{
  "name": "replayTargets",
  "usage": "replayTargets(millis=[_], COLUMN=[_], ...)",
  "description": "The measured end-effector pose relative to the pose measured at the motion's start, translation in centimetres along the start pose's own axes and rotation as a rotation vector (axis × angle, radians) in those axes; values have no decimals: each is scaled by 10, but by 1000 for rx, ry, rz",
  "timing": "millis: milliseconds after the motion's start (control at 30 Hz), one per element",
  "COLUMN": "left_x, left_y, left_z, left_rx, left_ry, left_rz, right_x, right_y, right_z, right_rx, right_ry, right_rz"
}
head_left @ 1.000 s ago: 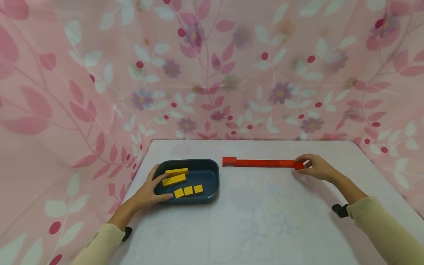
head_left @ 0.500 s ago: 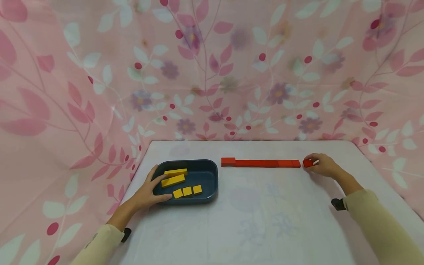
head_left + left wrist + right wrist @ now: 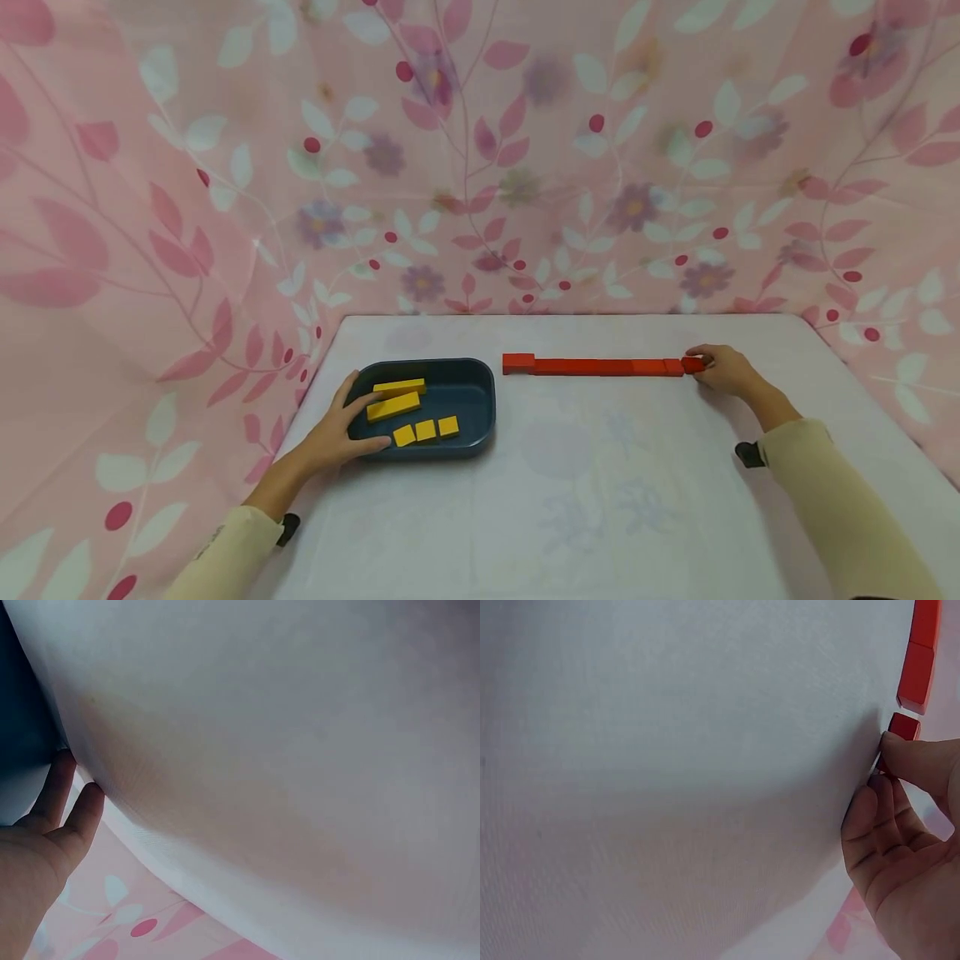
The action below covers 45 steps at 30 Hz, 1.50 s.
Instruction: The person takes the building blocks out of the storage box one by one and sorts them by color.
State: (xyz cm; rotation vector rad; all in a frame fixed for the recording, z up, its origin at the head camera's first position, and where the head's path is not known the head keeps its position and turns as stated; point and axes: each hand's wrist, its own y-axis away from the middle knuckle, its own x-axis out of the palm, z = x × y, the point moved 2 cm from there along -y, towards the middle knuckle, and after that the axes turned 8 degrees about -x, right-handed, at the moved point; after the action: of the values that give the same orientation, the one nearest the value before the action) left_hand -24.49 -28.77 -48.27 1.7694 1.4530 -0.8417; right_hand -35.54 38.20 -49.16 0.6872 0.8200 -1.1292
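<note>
My right hand point(image 3: 726, 371) pinches a small red block point(image 3: 692, 365) between thumb and fingers at the right end of a row of red blocks point(image 3: 600, 367). In the right wrist view a narrow gap shows between the held block point(image 3: 905, 726) and the row's end block point(image 3: 916, 675). My left hand point(image 3: 330, 433) rests with spread fingers at the left end of a dark blue tray point(image 3: 480, 446), its index finger reaching over the rim near the yellow blocks. The left wrist view shows two fingers point(image 3: 84, 814) beside the tray's dark outer wall point(image 3: 22, 712).
Inside the tray lie two long yellow blocks point(image 3: 393, 407) and three small yellow square blocks point(image 3: 425, 430). A taller red block point(image 3: 518, 363) forms the row's left end, near the tray. Pink floral cloth point(image 3: 480, 167) hangs behind the white table point(image 3: 600, 500).
My right hand drew back rightward from the row with the small red block, uncovering the row's end, then brought it back close to that end. The left hand and tray have stayed put.
</note>
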Motion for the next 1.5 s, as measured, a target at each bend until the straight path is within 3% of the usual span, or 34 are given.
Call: replayTargets(millis=[733,1033,1200,1500], left_x=[1,-1,-1,-1], left_y=[2,2,3,2], left_z=[0,-1,-1,-2], left_rx=[-6,-8,-16,2], left_ry=[7,5,3,16], left_rz=[4,3,4,8], right_x=[6,-3,-4,-7], right_y=[2,11,13,13], right_z=[1,4,7,28], right_rx=[-5,38,53,-21], right_ry=[-13,20,22,35], right_rz=[-38,-169,-291,-449])
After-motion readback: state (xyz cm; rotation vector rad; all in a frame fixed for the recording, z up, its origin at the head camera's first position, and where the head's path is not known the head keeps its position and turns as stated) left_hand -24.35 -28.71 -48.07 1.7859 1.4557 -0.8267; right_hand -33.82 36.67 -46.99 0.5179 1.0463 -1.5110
